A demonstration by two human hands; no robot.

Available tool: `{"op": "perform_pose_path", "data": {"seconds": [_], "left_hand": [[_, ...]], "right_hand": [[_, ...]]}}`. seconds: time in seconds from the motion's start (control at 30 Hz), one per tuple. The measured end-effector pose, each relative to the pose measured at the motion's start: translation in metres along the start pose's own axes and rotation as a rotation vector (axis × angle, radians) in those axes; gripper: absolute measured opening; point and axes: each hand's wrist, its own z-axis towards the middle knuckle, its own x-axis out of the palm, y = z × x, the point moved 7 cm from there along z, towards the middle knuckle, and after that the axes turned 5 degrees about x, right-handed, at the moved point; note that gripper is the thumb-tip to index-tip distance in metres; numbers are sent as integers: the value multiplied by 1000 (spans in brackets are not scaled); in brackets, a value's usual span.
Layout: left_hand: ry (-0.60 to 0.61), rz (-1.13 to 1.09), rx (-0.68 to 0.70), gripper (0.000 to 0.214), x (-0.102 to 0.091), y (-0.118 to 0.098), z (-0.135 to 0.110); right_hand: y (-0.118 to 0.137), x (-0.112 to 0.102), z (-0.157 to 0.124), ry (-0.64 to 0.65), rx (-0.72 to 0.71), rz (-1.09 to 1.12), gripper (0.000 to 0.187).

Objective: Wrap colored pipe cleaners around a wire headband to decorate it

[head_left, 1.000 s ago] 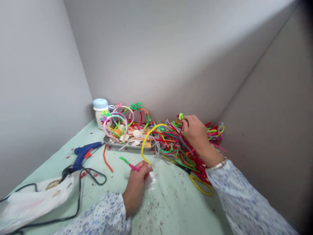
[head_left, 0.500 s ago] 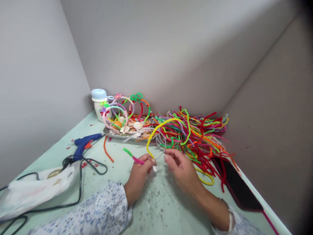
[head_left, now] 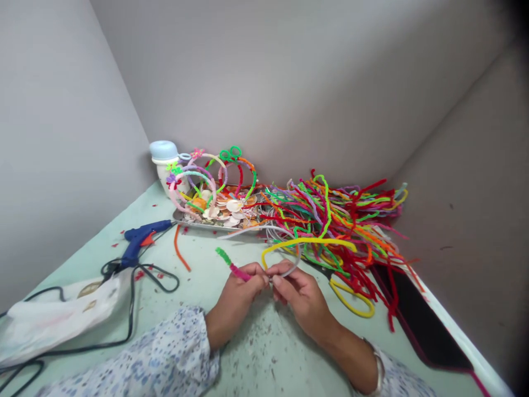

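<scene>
My left hand (head_left: 239, 295) is closed on a thin headband, gripping it beside a wrapped end of pink and green pipe cleaner (head_left: 239, 271). The bare whitish part of the headband (head_left: 299, 252) loops up past my right hand and back to the left. My right hand (head_left: 303, 295) meets the left, thumb and fingers pinched on a yellow pipe cleaner (head_left: 306, 241) where it joins the band. The pinched spot is mostly hidden by fingertips. The yellow pipe cleaner's long free end stretches right, over the pile.
Behind my hands, a metal tray (head_left: 206, 224) holds decorations and finished-looking headbands (head_left: 193, 190). Pipe cleaners (head_left: 343, 220) lie piled to its right, near yellow-handled scissors (head_left: 353, 300) and a black flat object (head_left: 421, 320). Leftward are a blue glue gun (head_left: 134, 242), its cord, a plastic bag (head_left: 61, 320) and a lidded bottle (head_left: 164, 157).
My right hand has come left to meet my left hand and pinches at the band. The yellow pipe cleaner has swung down from an upright arch to lie nearly level toward the right.
</scene>
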Motion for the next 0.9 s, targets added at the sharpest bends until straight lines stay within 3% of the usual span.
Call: {"op": "perform_pose_path", "data": {"seconds": [0.3, 0.57, 0.9], "left_hand": [[35, -18, 89, 27, -4, 9, 1], [50, 141, 79, 34, -4, 8, 1], [41, 113, 60, 32, -4, 9, 1]], "right_hand": [[1, -3, -2, -17, -20, -43, 22], [0, -8, -4, -64, -68, -107, 20], [10, -9, -5, -90, -184, -322, 19]]}}
